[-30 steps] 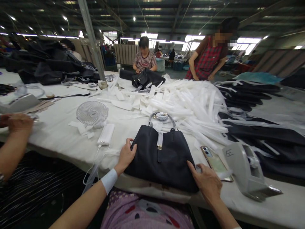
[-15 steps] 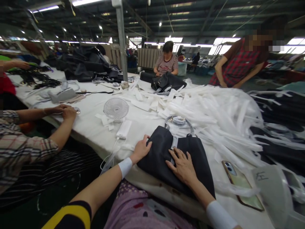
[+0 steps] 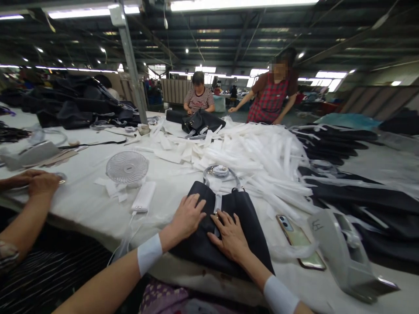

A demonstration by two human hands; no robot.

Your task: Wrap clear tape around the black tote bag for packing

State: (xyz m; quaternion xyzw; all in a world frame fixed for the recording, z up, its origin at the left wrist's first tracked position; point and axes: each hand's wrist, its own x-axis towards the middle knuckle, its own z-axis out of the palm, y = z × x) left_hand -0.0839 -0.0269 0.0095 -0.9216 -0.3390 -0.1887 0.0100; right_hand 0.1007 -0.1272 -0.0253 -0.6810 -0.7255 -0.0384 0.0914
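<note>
A black handbag (image 3: 252,226) lies flat on the white-covered table in front of me, its handle side pointing away. My left hand (image 3: 188,216) rests on the bag's left part with the fingers spread. On the middle of the bag lies my right hand (image 3: 231,235), fingers apart, the fingertips beside a pale wrapped strap (image 3: 218,204) and a small gold fitting. Past the bag's top edge, its handle (image 3: 236,175) curves around a bundle in clear wrap. The underside of the bag is hidden.
A small fan (image 3: 127,167) and a white power bank (image 3: 144,197) with a cable stand left. A phone (image 3: 301,242) and a grey tape dispenser (image 3: 343,257) lie right. White strips (image 3: 262,152) pile up behind. A co-worker's hands (image 3: 42,183) work at far left.
My view has turned to the right. My left hand has moved from the bag's left edge further onto its surface. My right hand stays on the middle of the bag.
</note>
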